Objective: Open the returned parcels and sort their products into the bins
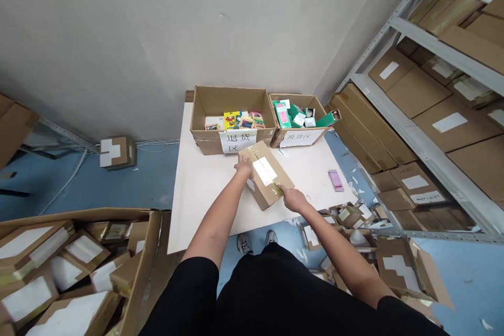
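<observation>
The upper right of the frame is taken up by a shelving unit [459, 44] stacked with brown cartons, and the centre by a white tabletop [197, 205], beside which a large carton of parcels [150, 252] is seen at lower left. Two open cartons are set side by side along the tabletop's far edge: a wider left carton [205, 143], in which small colourful packs are held, and a narrower right carton [305, 101], in which mostly green boxes are piled. A taped cardboard parcel [258, 191] is placed just in front of them, with its long axis slanted from upper left to lower right. It lies between the two hands: its upper-left end is nearer the left hand [244, 165], its lower-right end nearer the right hand [294, 200]. The left grip is laid over the parcel's left edge; how far it is closed cannot be told. The right grip is curled closed, its fingertips at the taped seam; whether anything small is held there cannot be made out. On the left carton's paper sign [238, 141], 退货区 ("returns area") is handwritten; on the right carton's sign [302, 137], 换货区 ("exchange area") appears to be written. A white label [265, 170] is stuck on the parcel's top, its print too small to be read. No brand can be read.
</observation>
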Action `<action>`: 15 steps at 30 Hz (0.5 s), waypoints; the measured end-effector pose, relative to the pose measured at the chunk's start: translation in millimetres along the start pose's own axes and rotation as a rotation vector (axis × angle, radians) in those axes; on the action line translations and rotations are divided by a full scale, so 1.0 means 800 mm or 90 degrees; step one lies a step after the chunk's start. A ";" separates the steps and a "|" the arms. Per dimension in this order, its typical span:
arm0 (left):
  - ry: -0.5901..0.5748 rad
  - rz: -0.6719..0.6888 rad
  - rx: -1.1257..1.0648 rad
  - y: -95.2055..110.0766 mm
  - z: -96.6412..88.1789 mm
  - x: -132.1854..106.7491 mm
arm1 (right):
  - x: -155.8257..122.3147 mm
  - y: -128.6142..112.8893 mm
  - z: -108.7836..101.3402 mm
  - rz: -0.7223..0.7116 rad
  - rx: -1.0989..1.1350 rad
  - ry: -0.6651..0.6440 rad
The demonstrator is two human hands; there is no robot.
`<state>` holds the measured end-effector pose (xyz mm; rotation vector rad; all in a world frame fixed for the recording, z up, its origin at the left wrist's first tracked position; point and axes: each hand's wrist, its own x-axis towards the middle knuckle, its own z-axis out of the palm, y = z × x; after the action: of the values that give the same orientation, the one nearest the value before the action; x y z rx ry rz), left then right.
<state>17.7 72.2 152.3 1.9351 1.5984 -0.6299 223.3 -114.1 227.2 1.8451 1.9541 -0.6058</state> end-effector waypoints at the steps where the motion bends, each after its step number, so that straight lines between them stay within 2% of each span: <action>1: -0.001 -0.004 0.010 0.001 -0.001 0.001 | -0.007 0.005 0.002 0.001 0.001 -0.002; 9: 0.009 -0.008 0.020 0.003 -0.004 -0.004 | -0.048 0.039 0.007 -0.004 -0.009 -0.030; 13: 0.013 0.008 -0.006 0.000 -0.004 -0.006 | -0.070 0.065 0.043 0.014 0.010 -0.077; 14: 0.019 0.012 -0.007 0.000 -0.003 -0.006 | -0.074 0.074 0.059 0.023 0.051 -0.056; 15: 0.029 0.018 -0.003 -0.001 -0.002 -0.007 | -0.076 0.083 0.075 0.053 0.112 0.013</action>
<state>15.8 69.4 157.4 1.9793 1.5956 -0.5732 292.5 -195.0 207.1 2.0328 1.8787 -0.7571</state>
